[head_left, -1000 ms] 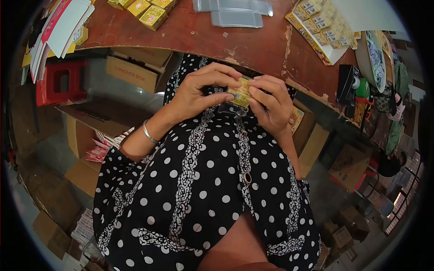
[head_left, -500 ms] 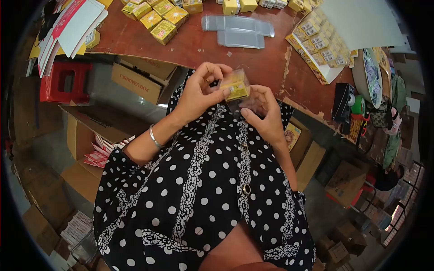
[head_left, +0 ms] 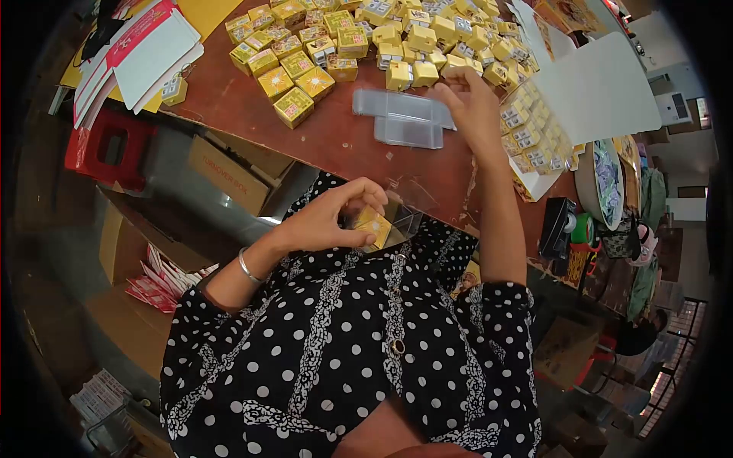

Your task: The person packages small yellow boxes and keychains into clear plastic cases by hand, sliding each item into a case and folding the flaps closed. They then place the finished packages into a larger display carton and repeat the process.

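Two poses: left hand (head_left: 336, 217) curled, right hand (head_left: 475, 107) outstretched.

You have two hands: left hand (head_left: 336, 217), near the torso (head_left: 343, 336), fingers curled; right hand (head_left: 475, 107), arm (head_left: 502, 214) outstretched, fingers bent.

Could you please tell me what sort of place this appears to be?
Probably a small packing workshop: little yellow boxes crowd the worn table, the left hand holds a similar box, and a cardboard carton marked TURNOVER BOX sits below.
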Motion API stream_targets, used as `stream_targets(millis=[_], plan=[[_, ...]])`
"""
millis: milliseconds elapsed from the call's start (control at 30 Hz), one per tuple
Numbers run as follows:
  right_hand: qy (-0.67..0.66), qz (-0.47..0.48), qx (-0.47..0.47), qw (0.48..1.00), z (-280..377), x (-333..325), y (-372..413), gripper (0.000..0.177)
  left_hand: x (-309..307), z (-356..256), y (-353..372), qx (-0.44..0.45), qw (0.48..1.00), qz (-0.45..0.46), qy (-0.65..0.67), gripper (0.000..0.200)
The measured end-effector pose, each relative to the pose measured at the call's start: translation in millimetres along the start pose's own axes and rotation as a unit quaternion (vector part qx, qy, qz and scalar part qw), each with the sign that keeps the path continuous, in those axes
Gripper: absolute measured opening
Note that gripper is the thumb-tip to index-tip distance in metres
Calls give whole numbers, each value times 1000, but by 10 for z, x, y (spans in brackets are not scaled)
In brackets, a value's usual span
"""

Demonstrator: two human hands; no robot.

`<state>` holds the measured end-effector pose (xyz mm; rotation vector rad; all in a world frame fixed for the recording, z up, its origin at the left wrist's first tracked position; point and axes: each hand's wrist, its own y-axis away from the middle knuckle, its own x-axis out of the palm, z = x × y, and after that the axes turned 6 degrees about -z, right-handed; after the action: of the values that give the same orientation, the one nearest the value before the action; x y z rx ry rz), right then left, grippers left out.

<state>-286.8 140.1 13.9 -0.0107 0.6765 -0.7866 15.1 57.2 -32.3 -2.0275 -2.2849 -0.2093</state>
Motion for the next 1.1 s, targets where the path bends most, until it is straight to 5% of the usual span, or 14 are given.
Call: stream_targets(millis=[67,333,467,600,867,933,1033,1100], plan=[[219,-93,-75,968,-198,135,-279,37,-23,38,17,8,999,-19,29,52],[290,-67,6,955,-218,404,-437,50,-117,93,-3,-5,999,-19,27,48],[14,-50,40,998,-212,146,-190,45,-153,117,22,-8,997,-42,62,48],[-219,-28,38,974,-191,-155,257,48,-136,89,6,-15,996,-46,74,47],[-206,-2,71,976,-110,-548,1077,43,99,113,-72,-9,996,-25,90,46],[-18,-15,46,999,-59,-590,1189,38,140,110,-89,-11,996,-16,91,44],[57,8,52,997,-28,-684,1273,33,192,33,-103,-25,998,-13,61,41],[-6,18,95,995,-192,-709,1294,31,210,54,-120,-20,998,-10,56,41]])
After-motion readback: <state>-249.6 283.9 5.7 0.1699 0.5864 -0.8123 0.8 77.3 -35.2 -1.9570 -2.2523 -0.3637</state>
